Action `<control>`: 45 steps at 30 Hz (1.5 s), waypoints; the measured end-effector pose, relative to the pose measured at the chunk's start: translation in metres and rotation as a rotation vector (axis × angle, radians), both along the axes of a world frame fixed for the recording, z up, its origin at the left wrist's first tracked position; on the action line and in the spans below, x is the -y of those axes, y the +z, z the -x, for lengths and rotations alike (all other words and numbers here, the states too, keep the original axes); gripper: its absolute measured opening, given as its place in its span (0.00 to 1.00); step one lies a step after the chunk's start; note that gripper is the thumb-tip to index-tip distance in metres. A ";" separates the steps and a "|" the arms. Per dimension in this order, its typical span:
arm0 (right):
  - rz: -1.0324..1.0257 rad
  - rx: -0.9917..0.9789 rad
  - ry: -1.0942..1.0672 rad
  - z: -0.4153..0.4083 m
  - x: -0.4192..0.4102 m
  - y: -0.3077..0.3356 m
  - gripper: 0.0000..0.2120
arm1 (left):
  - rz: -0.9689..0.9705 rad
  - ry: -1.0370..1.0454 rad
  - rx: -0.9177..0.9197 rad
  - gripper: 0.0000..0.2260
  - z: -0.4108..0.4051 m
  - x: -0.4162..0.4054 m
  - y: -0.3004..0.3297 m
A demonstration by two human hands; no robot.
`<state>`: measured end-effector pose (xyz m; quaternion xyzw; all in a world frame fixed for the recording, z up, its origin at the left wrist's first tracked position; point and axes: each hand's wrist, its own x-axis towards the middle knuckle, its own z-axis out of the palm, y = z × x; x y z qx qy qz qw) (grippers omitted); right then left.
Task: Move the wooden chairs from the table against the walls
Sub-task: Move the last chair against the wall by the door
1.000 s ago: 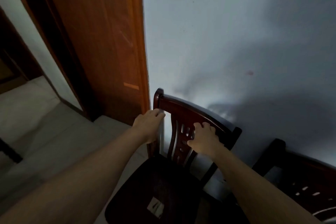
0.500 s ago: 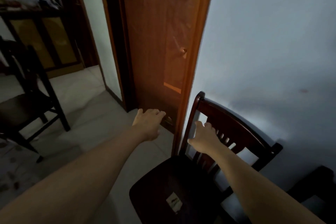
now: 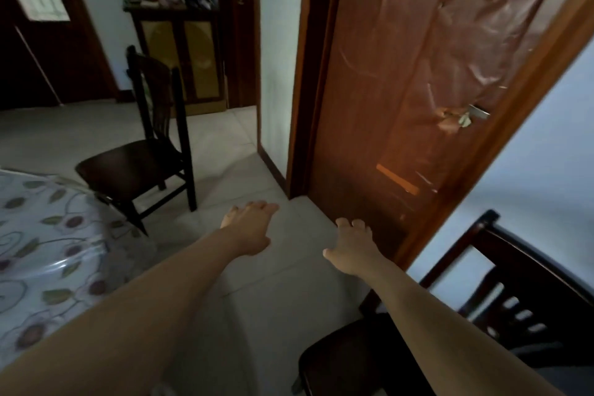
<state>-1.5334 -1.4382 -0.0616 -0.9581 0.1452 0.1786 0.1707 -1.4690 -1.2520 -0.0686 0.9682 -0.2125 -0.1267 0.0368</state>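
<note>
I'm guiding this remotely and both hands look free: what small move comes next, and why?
Probably step toward the chair by the table and reach for its backrest. Both the left hand and right hand hold nothing, the chair at the wall already stands with its back to the wall, and the other one sits beside the table, out on the floor.

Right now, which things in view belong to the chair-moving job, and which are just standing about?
Job:
dark wooden chair by the table
dark wooden chair against the pale wall
table under floral plastic cover
left hand and right hand, both empty

Standing about:
orange-brown wooden door
dark cabinet with yellow panels
</note>
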 end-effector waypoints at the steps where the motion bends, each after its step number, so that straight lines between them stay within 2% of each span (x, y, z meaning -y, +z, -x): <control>1: 0.004 0.001 0.021 -0.013 -0.015 0.000 0.35 | 0.002 0.029 -0.008 0.32 -0.009 -0.019 0.000; 11: -0.037 0.062 0.234 -0.118 -0.142 0.018 0.35 | 0.046 0.323 0.015 0.32 -0.070 -0.164 0.014; 20: -0.023 0.110 0.397 -0.216 -0.200 0.022 0.32 | 0.061 0.441 0.036 0.33 -0.138 -0.210 0.018; 28: -0.071 0.104 0.459 -0.369 -0.209 0.021 0.33 | 0.059 0.505 0.043 0.35 -0.277 -0.211 0.025; 32: -0.076 0.127 0.483 -0.452 -0.218 0.022 0.28 | 0.098 0.559 0.045 0.36 -0.341 -0.215 0.025; 37: -0.122 0.120 0.526 -0.526 -0.246 0.023 0.33 | 0.098 0.590 0.051 0.36 -0.406 -0.238 0.023; 45: -0.154 0.141 0.539 -0.654 -0.328 0.011 0.38 | 0.126 0.639 0.040 0.36 -0.539 -0.318 0.009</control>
